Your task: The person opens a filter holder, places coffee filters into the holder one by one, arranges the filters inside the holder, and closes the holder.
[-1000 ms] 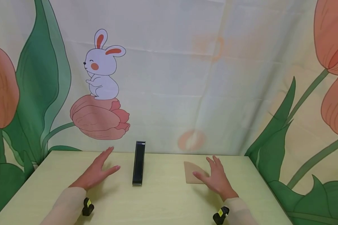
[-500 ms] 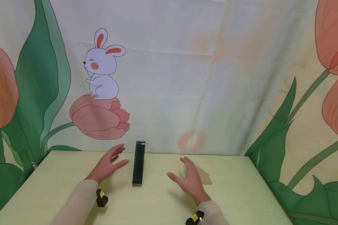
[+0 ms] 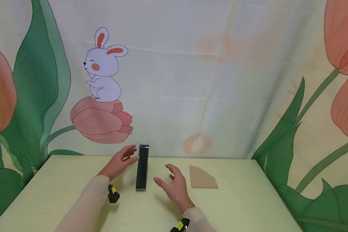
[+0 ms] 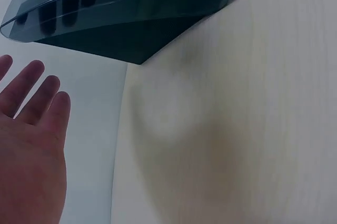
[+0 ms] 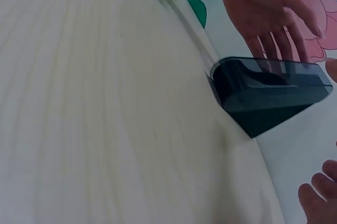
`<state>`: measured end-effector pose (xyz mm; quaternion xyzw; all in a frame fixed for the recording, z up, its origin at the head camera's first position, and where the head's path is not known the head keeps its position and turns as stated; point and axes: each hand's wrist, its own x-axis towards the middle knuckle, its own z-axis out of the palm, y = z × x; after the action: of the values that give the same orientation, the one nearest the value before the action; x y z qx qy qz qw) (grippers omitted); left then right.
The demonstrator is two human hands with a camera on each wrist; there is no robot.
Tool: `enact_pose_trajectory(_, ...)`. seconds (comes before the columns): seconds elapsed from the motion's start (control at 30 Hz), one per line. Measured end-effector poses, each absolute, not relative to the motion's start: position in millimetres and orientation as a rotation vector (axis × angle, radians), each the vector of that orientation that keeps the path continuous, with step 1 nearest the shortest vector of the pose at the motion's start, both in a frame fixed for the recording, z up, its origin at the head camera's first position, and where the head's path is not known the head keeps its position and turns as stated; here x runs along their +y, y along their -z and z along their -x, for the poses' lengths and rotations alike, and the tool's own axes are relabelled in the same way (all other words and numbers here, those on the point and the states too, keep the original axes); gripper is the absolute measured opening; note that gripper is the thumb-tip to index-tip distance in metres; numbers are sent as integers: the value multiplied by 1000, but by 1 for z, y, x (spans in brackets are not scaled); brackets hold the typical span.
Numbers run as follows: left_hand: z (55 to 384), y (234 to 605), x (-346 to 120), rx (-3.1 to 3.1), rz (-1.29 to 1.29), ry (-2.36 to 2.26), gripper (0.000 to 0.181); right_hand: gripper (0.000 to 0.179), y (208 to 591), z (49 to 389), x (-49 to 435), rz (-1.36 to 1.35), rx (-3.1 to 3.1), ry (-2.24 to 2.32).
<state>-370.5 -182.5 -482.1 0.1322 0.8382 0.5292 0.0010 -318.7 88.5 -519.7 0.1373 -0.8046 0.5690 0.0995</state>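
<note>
A narrow, dark see-through holder (image 3: 142, 167) stands upright on the table, its body tapering downward in both wrist views. My left hand (image 3: 119, 162) is just left of it, fingers loosely bent and thumb tip right at its edge in the head view. In the left wrist view, the left hand (image 4: 31, 166) shows spread fingers with nothing held, below the holder (image 4: 131, 18). To the right of the holder, my right hand (image 3: 175, 188) hovers with thumb and fingers apart and holds nothing. A brown fan-shaped cone coffee filter (image 3: 202, 178) lies flat beyond the right hand.
The pale wood-grain table (image 3: 237, 199) meets a printed fabric backdrop (image 3: 168, 80) along its back edge. Bare tabletop lies around the holder and the filter. A small black camera (image 3: 113, 194) is worn on the left wrist, another (image 3: 180, 225) on the right.
Both hands have moved inward toward the dark holder, the right one leftward off the coffee filter, which now shows whole. The left hand has moved right. Holder and filter stay in place.
</note>
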Motion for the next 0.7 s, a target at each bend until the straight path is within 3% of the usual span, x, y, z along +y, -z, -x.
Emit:
enact_pose_trajectory(0.47, 397, 479, -161, 2598, -408, -1614, 83, 64, 527, 320, 39, -352, -2176, -1825)
enact_pose_trajectory(0.7, 407, 484, -155, 2549, -336, -1656, 83, 67, 530, 326, 21, -265, -2242, -1756)
